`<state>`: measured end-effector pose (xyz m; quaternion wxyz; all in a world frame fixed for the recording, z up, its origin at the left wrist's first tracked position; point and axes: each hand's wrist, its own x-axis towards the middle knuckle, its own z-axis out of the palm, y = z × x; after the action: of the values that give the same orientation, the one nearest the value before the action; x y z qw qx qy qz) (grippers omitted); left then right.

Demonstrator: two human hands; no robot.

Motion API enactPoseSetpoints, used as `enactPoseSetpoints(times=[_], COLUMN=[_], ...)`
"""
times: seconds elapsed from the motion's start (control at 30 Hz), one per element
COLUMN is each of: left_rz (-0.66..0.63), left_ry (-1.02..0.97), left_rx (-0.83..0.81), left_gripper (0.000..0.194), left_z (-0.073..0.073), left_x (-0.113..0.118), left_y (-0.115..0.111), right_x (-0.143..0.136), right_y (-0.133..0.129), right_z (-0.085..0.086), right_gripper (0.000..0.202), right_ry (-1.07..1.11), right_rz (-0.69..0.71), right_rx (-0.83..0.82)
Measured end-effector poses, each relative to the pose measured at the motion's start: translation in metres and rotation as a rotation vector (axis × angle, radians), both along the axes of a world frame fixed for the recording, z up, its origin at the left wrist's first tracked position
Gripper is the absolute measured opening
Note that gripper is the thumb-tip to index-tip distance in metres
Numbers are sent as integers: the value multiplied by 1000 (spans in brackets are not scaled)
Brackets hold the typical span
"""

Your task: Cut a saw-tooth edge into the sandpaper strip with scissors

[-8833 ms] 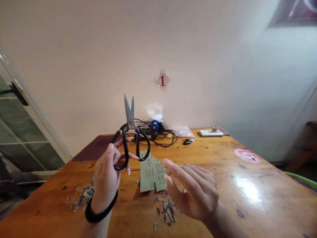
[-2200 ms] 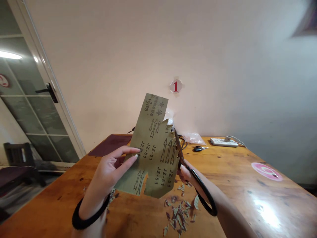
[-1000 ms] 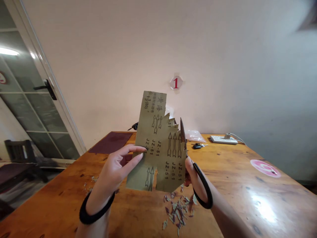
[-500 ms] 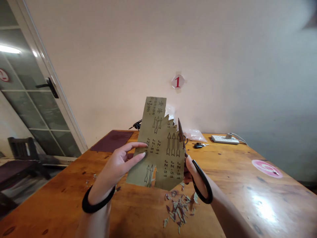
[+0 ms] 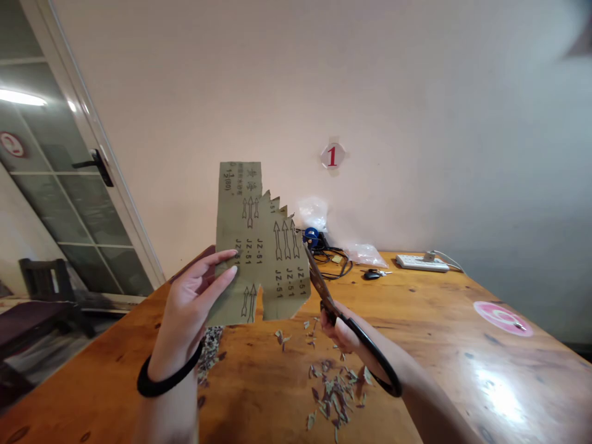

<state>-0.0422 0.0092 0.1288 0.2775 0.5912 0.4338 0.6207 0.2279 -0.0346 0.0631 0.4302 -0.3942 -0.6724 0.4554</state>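
Note:
Between the thumb and fingers of my left hand (image 5: 197, 293) is a sheet of sandpaper (image 5: 277, 290), its printed back with arrows and "JZ-51" toward me. The upper right edge of the sheet is jagged, and a notch cuts into its bottom edge. My right hand (image 5: 349, 333) grips black-handled scissors (image 5: 326, 293), whose blades point up and left beside the sheet's right edge. Below my right hand, a loose pile of small cut scraps (image 5: 335, 394) lies on the wooden table (image 5: 259, 401). More scraps (image 5: 210, 354) are heaped near my left wrist, partly hidden by it.
Toward the wall lie a blue roll (image 5: 311, 237), black cables (image 5: 340, 262), clear plastic bags (image 5: 365, 254), a key with a black fob (image 5: 372, 274) and a white power strip (image 5: 422, 263). A round pink sticker (image 5: 502, 317) is at right. A dark chair (image 5: 44, 296) stands left.
The sandpaper and my left hand have moved left and up. The scissors have come away from the sheet's right edge and now tilt left, uncovering the blue roll and cables.

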Motion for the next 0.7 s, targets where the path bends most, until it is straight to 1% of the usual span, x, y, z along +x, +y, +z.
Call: enactPoseSetpoints(times=[0.13, 0.27, 0.4, 0.53, 0.6, 0.7], left_rz=[-118, -110, -114, -182, -217, -238], left_ry=[-3, 37, -6, -45, -68, -85], left_rx=[-90, -70, -73, -107, -128, -136], left_gripper=[41, 39, 38, 34, 32, 32], left_z=[1, 2, 2, 1, 0, -1], left_x=[-5, -8, -10, -15, -17, -22], left_y=[-1, -4, -4, -1, 2, 5], right_x=[2, 3, 4, 6, 5, -1], right_y=[-1, -2, -6, -7, -7, -6], right_z=[9, 12, 17, 19, 17, 14], right_gripper=[60, 64, 68, 66, 64, 64], right_ry=[-150, -213, -290, -398, -439, -457], right_rz=[71, 61, 73, 71, 53, 16], right_rx=[-8, -31, -31, -20, 3, 40])
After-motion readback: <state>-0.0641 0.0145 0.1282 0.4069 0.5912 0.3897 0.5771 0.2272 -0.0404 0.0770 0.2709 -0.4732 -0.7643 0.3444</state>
